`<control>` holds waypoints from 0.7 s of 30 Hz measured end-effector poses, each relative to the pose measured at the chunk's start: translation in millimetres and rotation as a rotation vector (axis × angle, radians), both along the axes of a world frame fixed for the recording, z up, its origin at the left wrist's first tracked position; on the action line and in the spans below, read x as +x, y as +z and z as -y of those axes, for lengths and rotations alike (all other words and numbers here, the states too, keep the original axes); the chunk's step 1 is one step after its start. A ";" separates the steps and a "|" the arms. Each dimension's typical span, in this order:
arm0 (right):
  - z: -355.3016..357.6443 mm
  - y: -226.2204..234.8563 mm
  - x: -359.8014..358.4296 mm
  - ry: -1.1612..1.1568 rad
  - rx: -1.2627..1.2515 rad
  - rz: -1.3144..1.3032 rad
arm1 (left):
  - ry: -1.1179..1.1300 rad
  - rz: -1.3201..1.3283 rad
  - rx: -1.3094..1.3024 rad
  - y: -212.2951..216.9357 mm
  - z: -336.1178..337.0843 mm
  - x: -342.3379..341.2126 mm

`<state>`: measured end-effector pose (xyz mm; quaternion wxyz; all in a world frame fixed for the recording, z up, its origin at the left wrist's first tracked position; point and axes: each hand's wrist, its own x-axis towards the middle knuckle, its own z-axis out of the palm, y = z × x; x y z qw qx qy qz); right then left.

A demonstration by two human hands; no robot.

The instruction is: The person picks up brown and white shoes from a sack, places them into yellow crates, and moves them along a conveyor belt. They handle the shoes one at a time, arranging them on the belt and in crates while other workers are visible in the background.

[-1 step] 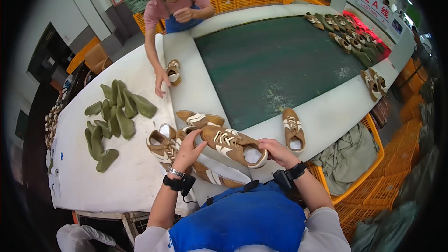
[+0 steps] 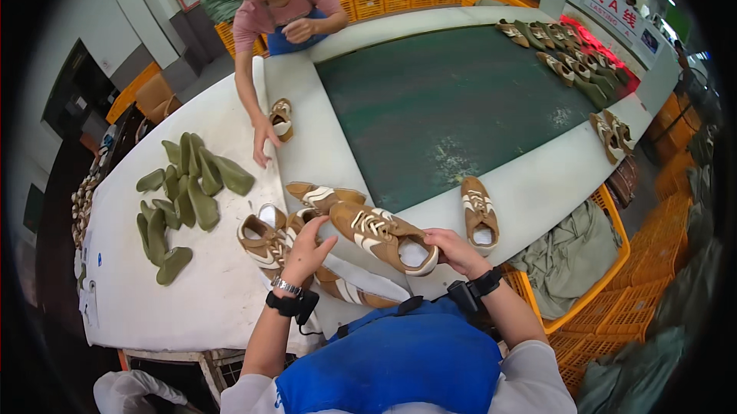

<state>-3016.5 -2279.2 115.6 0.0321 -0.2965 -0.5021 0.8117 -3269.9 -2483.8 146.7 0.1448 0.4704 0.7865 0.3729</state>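
A brown sneaker (image 2: pixel 384 235) with white stripes and laces hangs tilted over the near table edge, its toe pointing to the upper left. My right hand (image 2: pixel 454 251) grips it at the heel, by the collar. Close to its toe is my left hand (image 2: pixel 309 254), thumb and fingers apart, with a small gap to the shoe. Below and behind that hand lie several similar brown shoes, among them one (image 2: pixel 263 241) at the left, one (image 2: pixel 326 194) behind and one (image 2: pixel 357 289) lying on its side in front. A single brown sneaker (image 2: pixel 479 214) stands to the right.
Green shoe lasts (image 2: pixel 188 191) lie piled on the white table (image 2: pixel 123 260). Across it, a co-worker's hand (image 2: pixel 263 141) rests beside another shoe (image 2: pixel 281 118). A green belt (image 2: pixel 430 99) fills the middle. Shoes and lasts stand far right; a yellow crate (image 2: pixel 618 260) with cloth sits at the right.
My left hand has come slightly away from the toe of the sneaker, which my right hand still holds. The whole view has shifted a little.
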 end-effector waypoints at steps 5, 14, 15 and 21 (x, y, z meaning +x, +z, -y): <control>-2.7 -38.2 36.6 -0.339 0.269 0.129 | -0.174 -0.239 -0.063 -23.8 16.6 11.5; 28.5 -14.4 25.2 -0.133 1.507 0.114 | -0.415 -0.658 -0.305 -44.7 50.7 51.9; 32.8 -7.9 16.5 -0.045 1.440 -0.051 | -0.316 -0.489 -0.294 -43.5 48.2 49.6; 37.5 16.1 -38.3 -0.042 0.575 -0.165 | 0.251 0.912 0.070 -8.9 25.6 30.3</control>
